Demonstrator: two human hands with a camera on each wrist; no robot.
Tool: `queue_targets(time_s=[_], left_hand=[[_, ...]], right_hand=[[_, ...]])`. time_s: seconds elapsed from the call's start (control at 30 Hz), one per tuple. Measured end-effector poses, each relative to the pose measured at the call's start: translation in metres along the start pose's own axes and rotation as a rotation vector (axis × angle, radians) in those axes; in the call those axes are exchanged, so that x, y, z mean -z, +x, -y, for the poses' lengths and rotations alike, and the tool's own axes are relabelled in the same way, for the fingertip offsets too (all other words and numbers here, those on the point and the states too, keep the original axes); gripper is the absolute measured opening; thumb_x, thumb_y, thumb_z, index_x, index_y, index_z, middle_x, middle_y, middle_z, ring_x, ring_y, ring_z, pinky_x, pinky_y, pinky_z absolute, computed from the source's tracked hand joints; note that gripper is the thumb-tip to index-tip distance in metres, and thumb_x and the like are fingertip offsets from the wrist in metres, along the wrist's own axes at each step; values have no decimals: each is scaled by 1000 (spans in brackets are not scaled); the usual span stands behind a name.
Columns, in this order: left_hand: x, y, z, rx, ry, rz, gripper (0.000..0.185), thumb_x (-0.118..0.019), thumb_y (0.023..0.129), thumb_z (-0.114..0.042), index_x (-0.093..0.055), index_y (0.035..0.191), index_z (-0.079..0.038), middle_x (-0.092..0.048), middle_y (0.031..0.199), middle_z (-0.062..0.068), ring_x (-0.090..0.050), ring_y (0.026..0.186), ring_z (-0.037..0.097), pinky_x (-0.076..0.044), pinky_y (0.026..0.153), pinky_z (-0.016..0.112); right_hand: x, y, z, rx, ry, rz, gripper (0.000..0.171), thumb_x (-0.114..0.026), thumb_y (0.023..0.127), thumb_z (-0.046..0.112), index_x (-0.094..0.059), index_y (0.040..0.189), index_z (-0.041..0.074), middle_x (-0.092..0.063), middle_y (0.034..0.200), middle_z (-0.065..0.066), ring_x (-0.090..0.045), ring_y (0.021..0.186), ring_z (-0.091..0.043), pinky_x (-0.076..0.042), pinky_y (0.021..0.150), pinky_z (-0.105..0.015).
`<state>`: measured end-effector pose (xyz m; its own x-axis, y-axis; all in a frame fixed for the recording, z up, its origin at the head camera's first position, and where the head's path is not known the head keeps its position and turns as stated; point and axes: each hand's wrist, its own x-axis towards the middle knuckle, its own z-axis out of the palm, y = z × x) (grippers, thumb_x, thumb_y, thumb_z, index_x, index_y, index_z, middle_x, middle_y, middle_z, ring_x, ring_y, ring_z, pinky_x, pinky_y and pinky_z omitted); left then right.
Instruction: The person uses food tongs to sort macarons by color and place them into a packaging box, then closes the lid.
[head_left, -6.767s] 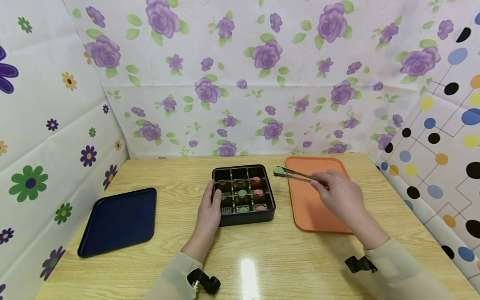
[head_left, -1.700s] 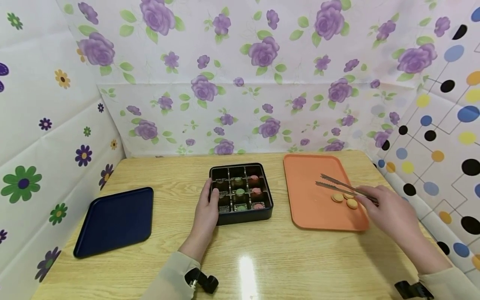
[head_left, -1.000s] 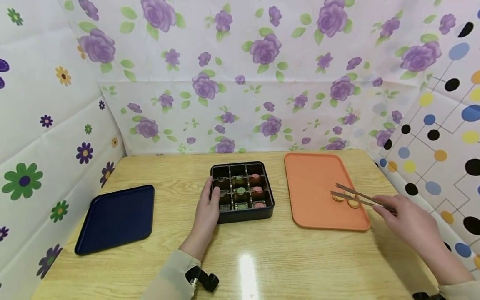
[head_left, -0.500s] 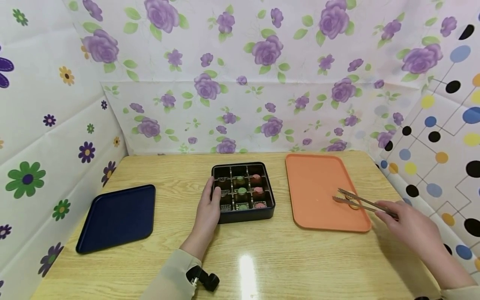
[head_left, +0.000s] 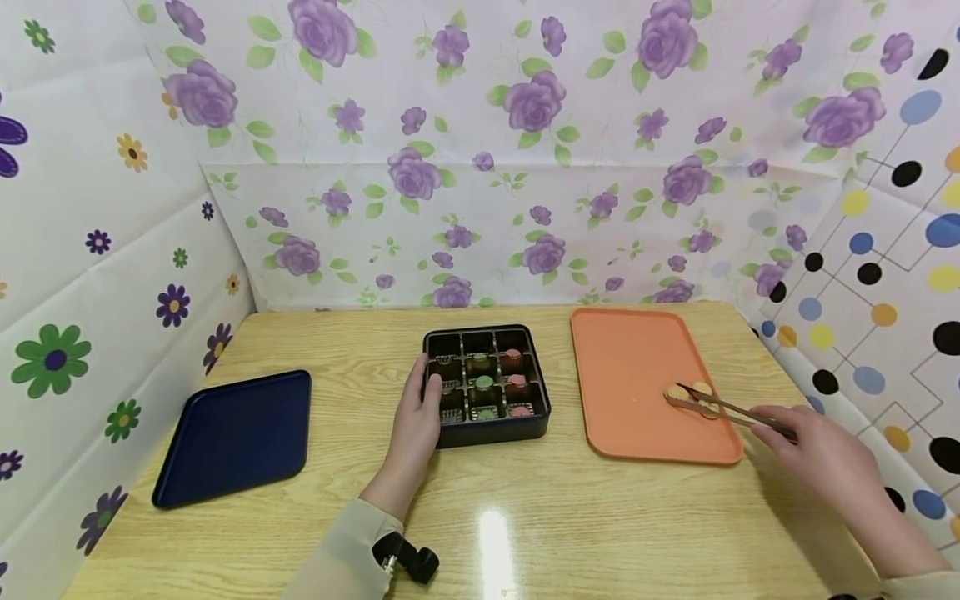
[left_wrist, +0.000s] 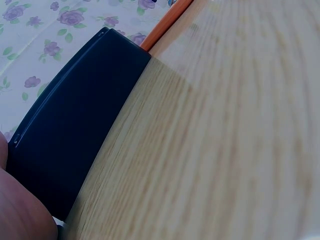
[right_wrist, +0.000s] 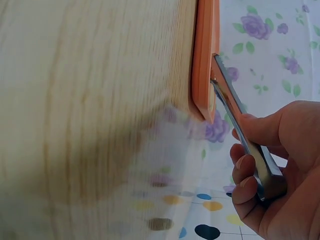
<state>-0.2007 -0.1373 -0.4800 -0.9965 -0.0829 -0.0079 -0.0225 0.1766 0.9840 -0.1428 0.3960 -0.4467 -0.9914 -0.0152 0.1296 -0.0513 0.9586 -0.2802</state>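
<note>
My left hand (head_left: pixel 414 417) holds the left side of a dark compartment box (head_left: pixel 491 431), thumb at the rim and fingers along the outer wall. Pink macarons (head_left: pixel 516 380) stand in the box's right column and green macarons (head_left: pixel 484 382) in its middle column; only clear liner shows in the left column. On the right, my right hand (head_left: pixel 821 450) grips metal tongs (head_left: pixel 738 410) low over the orange tray (head_left: pixel 626 375). Their tips lie around a yellow macaron (head_left: pixel 678 392). More yellow macarons (head_left: pixel 702 388) lie beside it, partly behind the tongs.
A dark blue tray (head_left: pixel 236 437) lies on the left of the wooden table (head_left: pixel 570 525). Patterned sheets (head_left: pixel 480 125) stand behind the table and on both sides. The orange tray has a low raised rim.
The tongs carried a green macaron left of the orange tray earlier; a green one now shows in the middle column's back cell. Lately the tongs moved onto the yellow macarons and their tips drew together.
</note>
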Motion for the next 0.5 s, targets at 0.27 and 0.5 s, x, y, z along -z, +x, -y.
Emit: queue_targets(time_s=[0.27,0.5], left_hand=[[0,-1,-1,1,0,1,63,-43,122,-41,-21,179,-29,-17,184,5,-17,168,36,-19,132,65],[0,0,-1,-6,4,6,63,-42,122,-43,-20,179,-30,-17,184,5,-17,167,37,-19,132,66]], right_hand=[[-2,0,0,6,0,-24,34,-76,108,28,-79,133,5,-75,125,-27,-70,107,-48,-54,69,-54],[-1,1,3,15,9,-39,33,-76,108,29,-80,133,7,-78,115,-20,-70,94,-37,-49,62,-43]])
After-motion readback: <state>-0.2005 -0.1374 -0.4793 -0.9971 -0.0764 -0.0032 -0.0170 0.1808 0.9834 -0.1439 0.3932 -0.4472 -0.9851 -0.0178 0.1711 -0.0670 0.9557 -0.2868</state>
